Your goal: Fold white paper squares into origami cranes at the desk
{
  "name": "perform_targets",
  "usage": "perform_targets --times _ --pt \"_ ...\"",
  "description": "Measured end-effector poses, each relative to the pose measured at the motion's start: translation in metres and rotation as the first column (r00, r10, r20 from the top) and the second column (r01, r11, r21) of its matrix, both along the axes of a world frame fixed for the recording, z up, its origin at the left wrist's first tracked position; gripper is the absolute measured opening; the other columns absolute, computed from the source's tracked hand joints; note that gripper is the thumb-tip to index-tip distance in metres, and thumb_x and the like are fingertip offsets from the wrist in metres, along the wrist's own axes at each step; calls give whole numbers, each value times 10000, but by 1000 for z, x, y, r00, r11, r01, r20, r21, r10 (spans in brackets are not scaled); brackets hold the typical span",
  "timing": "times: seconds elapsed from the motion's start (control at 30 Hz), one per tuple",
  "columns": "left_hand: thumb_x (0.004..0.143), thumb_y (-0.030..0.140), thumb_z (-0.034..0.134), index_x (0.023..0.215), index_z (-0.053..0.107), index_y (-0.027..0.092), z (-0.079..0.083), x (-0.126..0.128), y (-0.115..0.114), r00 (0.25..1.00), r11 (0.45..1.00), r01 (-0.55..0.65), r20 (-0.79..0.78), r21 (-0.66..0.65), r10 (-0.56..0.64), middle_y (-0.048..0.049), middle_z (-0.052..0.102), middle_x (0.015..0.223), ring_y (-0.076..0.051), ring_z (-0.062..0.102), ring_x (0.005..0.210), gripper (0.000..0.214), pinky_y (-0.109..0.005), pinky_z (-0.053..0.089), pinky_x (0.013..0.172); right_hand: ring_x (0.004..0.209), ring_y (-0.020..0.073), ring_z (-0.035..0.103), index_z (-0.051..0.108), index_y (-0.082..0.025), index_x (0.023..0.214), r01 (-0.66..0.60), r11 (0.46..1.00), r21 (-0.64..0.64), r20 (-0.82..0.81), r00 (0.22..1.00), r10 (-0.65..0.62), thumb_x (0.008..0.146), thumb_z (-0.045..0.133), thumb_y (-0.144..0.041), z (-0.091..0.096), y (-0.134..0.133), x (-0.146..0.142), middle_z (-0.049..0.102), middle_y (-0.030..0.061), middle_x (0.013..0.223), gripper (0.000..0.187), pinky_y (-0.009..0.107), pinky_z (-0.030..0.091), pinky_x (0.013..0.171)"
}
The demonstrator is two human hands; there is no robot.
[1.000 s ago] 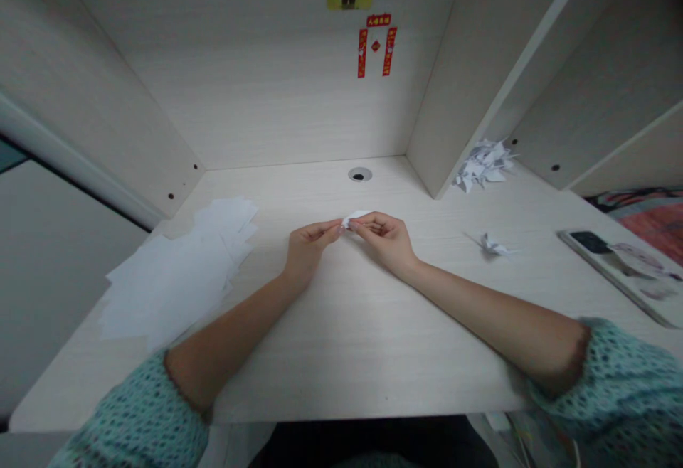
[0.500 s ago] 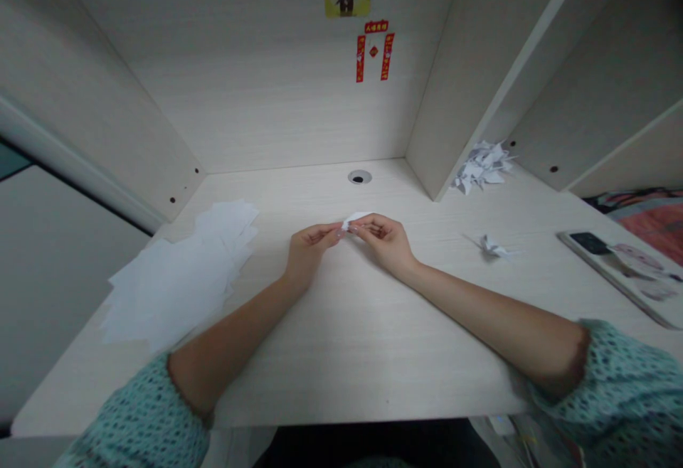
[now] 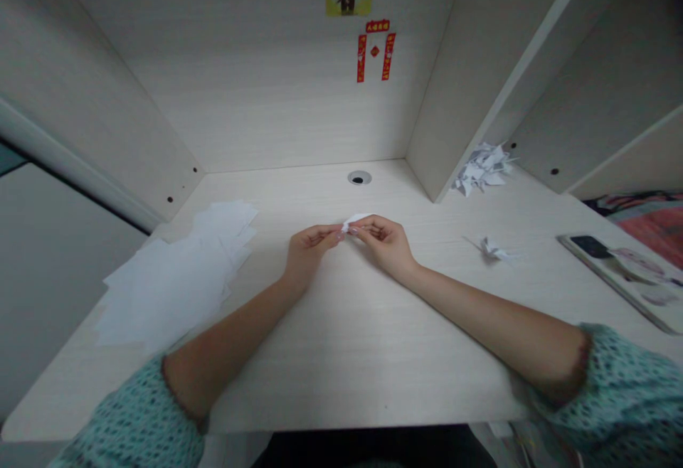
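One left hand (image 3: pixel 309 249), thumb and fingers pinching the near edge of a small folded white paper (image 3: pixel 345 227). One right hand (image 3: pixel 388 242), pinching the same piece just beside. The paper sits between both, over the worktop (image 3: pixel 341 361). Beyond: one round cable grommet (image 3: pixel 359 178). Left: one spread of overlapping white sheets (image 3: pixel 176 283). Right: one folded paper figure (image 3: pixel 495 250); farther right, one phone (image 3: pixel 624 276); behind, one heap of folded white pieces (image 3: pixel 484 168), beside an upright panel (image 3: pixel 469 77).
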State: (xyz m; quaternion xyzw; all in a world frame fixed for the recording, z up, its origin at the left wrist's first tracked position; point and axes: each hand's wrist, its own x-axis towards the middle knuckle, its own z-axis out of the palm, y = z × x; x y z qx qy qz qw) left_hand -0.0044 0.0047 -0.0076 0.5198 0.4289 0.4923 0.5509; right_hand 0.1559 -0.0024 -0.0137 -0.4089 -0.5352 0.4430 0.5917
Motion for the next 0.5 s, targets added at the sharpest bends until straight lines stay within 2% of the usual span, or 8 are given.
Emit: perform_targets --times 0.5 --pt "630 353 756 863 736 190 3 2 -1 1000 1000 -5 11 -1 5 -63 735 899 -166 658 814 286 -339 483 854 724 171 661 687 -196 768 17 1000 4 2 1000 -17 692 718 -364 0 0 0 721 42 783 186 315 510 724"
